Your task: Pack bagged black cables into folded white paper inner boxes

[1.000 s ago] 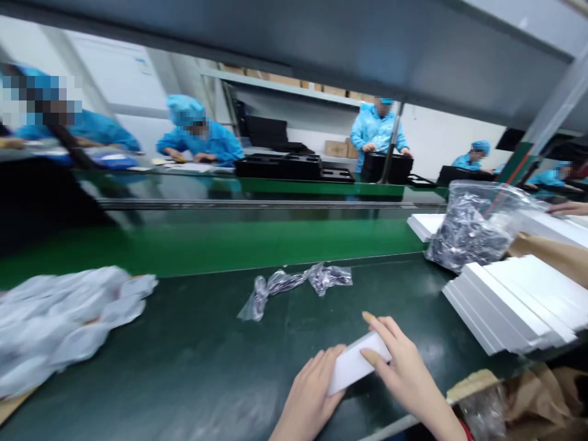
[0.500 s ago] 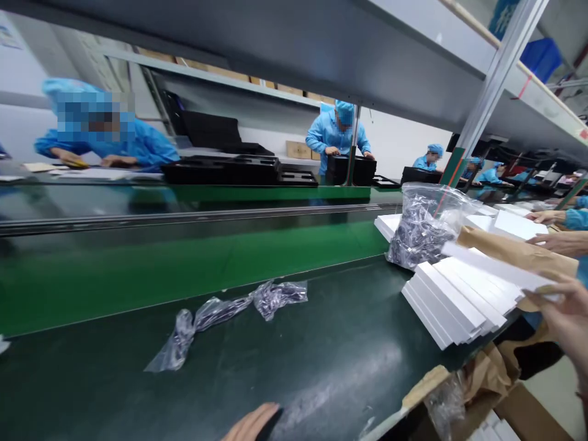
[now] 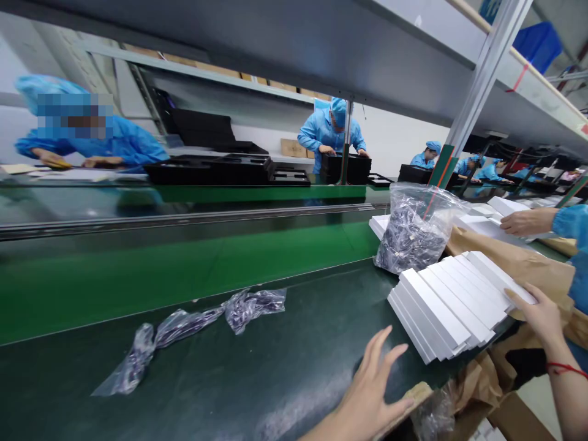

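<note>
White boxes (image 3: 443, 303) lie stacked and fanned on the dark green bench (image 3: 206, 392), ahead of the hands and between them; long axes run from far left to near right. Right hand (image 3: 544, 312) is the nearer: I see thumb and fingers about the near end of the rightmost box (image 3: 496, 272), touching it; how firmly they close, I cannot tell. Left hand (image 3: 370, 389) is empty, fingers spread, over the bench's near edge, just short of the stack and apart from it. Surface smooth, faintly glossy; clear bag (image 3: 411, 236) just behind the stack; brown paper (image 3: 519, 260) to its right, a co-worker's hand (image 3: 528, 222) beyond; plastic-wrapped bundles (image 3: 188, 327) off to the left; grey shelf (image 3: 275, 46) overhead.
</note>
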The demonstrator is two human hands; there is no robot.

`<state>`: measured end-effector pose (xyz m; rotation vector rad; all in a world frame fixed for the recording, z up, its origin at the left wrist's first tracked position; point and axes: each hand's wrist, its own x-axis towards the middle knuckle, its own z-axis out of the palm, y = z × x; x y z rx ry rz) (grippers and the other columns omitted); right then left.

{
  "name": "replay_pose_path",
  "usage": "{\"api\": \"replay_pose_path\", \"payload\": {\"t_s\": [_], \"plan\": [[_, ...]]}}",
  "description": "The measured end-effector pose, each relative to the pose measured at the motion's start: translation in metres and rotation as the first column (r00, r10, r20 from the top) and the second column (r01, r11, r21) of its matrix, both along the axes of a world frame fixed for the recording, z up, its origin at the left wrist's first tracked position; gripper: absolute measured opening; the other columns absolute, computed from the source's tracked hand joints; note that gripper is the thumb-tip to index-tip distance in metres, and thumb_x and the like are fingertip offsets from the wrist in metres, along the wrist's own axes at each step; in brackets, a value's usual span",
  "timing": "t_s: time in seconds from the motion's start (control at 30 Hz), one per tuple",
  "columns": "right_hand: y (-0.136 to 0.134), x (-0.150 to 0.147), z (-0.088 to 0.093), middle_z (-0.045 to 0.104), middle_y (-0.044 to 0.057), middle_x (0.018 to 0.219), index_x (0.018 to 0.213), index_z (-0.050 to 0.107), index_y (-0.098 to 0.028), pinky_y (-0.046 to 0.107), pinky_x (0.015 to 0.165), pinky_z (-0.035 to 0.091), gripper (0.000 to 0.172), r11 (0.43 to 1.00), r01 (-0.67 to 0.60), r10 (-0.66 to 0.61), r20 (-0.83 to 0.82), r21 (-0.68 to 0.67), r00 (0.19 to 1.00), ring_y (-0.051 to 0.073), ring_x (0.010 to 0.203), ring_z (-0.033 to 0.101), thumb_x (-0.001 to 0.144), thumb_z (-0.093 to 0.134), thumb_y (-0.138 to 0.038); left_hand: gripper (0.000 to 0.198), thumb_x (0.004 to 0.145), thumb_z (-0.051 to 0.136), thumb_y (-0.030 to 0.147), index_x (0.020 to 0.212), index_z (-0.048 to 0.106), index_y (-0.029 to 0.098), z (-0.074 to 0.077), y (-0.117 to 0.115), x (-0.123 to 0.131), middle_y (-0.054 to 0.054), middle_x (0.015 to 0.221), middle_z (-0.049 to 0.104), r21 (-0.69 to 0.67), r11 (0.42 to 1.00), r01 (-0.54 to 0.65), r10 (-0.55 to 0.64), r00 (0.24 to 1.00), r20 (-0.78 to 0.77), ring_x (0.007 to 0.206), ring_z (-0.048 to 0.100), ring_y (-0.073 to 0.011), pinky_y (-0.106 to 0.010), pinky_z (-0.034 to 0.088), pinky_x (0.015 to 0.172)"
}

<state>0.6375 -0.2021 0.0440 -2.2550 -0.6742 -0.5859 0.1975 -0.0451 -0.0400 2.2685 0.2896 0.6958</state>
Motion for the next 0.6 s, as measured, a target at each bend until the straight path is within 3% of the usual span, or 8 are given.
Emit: {"api": "replay_pose_path", "payload": {"t_s": [0.07, 0.13, 0.2, 0.27, 0.4, 0.6], "plan": [[0.0, 0.008, 0.006, 0.067, 0.006, 0.101, 0.103, 0.065, -0.018, 0.033, 0.078, 0.053, 0.038, 1.0, 0.007, -0.009, -0.1, -0.022, 0.995, 0.016, 0.089, 0.064, 0.083, 0.068, -0.05, 0.085, 0.074, 0.08, 0.039, 0.145, 0.034, 0.031, 0.019, 0.0, 0.042, -0.017, 0.162, 0.014, 0.037, 0.999, 0.038, -0.041, 0.997, 0.069, 0.15, 0.014, -0.0411, -0.066, 0.032, 0.112], [0.001, 0.013, 0.011, 0.064, 0.006, 0.109, 0.109, 0.063, -0.017, 0.036, 0.085, 0.053, 0.035, 0.999, 0.002, -0.009, -0.184, -0.04, 0.983, 0.017, 0.097, 0.063, 0.089, 0.064, -0.046, 0.092, 0.068, 0.083, 0.045, 0.145, 0.035, 0.031, 0.029, -0.002, 0.081, -0.018, 0.163, 0.008, 0.058, 0.997, 0.044, -0.05, 0.992, 0.118, 0.15, 0.005, -0.0457, -0.071, 0.027, 0.112], [0.004, 0.015, 0.015, 0.063, 0.006, 0.114, 0.113, 0.062, -0.017, 0.039, 0.089, 0.053, 0.034, 0.998, -0.035, 0.024, -0.237, -0.045, 0.971, 0.019, 0.103, 0.062, 0.091, 0.061, -0.042, 0.099, 0.063, 0.085, 0.051, 0.144, 0.035, 0.027, 0.029, -0.01, 0.114, -0.02, 0.163, 0.002, 0.038, 0.999, 0.009, -0.015, 0.989, 0.147, 0.148, 0.001, -0.0498, -0.076, 0.025, 0.11], [0.006, 0.017, 0.019, 0.061, 0.006, 0.118, 0.116, 0.061, -0.017, 0.041, 0.091, 0.052, 0.034, 0.997, -0.066, 0.052, -0.27, -0.043, 0.961, 0.021, 0.107, 0.061, 0.092, 0.06, -0.041, 0.092, 0.064, 0.085, 0.05, 0.139, 0.04, 0.024, 0.024, -0.021, 0.137, -0.022, 0.162, 0.002, 0.005, 0.998, -0.061, 0.06, 0.985, 0.165, 0.148, 0.0, -0.0516, -0.079, 0.023, 0.108], [0.01, 0.02, 0.029, 0.061, 0.006, 0.119, 0.116, 0.061, -0.017, 0.039, 0.091, 0.052, 0.032, 0.992, -0.114, 0.093, -0.304, -0.052, 0.948, 0.021, 0.108, 0.06, 0.094, 0.058, -0.04, 0.054, 0.078, 0.074, 0.031, 0.125, 0.049, 0.023, 0.013, -0.04, 0.156, -0.019, 0.154, 0.026, 0.009, 0.981, -0.193, 0.186, 0.955, 0.231, 0.149, 0.005, -0.0476, -0.078, 0.024, 0.11], [0.013, 0.021, 0.039, 0.063, 0.005, 0.111, 0.112, 0.062, -0.016, 0.035, 0.084, 0.054, 0.03, 0.978, -0.194, 0.16, -0.317, -0.076, 0.935, 0.019, 0.1, 0.063, 0.095, 0.055, -0.04, 0.048, 0.083, 0.068, 0.025, 0.125, 0.044, 0.025, 0.003, -0.046, 0.149, -0.015, 0.147, 0.038, 0.031, 0.982, -0.186, 0.169, 0.94, 0.297, 0.149, 0.015, -0.0414, -0.07, 0.032, 0.113]]}}
